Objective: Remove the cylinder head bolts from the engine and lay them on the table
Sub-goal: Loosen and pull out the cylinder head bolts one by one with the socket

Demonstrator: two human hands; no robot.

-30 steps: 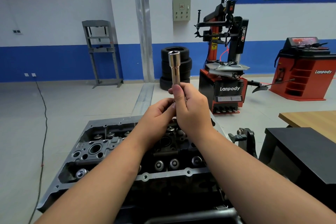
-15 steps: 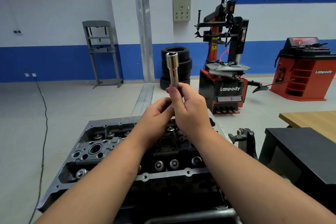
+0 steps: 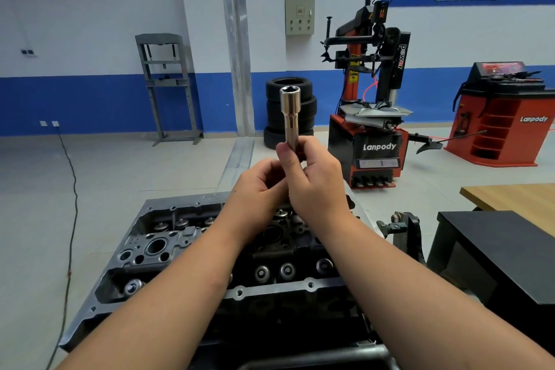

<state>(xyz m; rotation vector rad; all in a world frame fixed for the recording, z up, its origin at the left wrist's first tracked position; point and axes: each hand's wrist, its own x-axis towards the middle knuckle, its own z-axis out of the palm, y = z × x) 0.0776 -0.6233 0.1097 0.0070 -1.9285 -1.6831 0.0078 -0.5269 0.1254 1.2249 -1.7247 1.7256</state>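
A long chrome socket [image 3: 291, 112] stands upright, its open end up, above the engine. My right hand [image 3: 315, 177] is closed around its lower part. My left hand [image 3: 258, 189] is curled against the socket's bottom end, which both hands hide; what the left fingers grip there I cannot make out. Below the hands lies the grey cylinder head [image 3: 168, 246] with valve springs and round bores showing. No loose bolts are visible.
A black bench [image 3: 504, 252] and a wooden table [image 3: 516, 198] stand to the right. A small black clamp [image 3: 399, 227] sits beside the engine. Behind are a red tyre changer [image 3: 375, 117], stacked tyres [image 3: 274, 108], a red balancer [image 3: 504, 117] and a floor cable [image 3: 72, 204].
The socket and both hands have drifted slightly left and a little lower. The grip looks the same.
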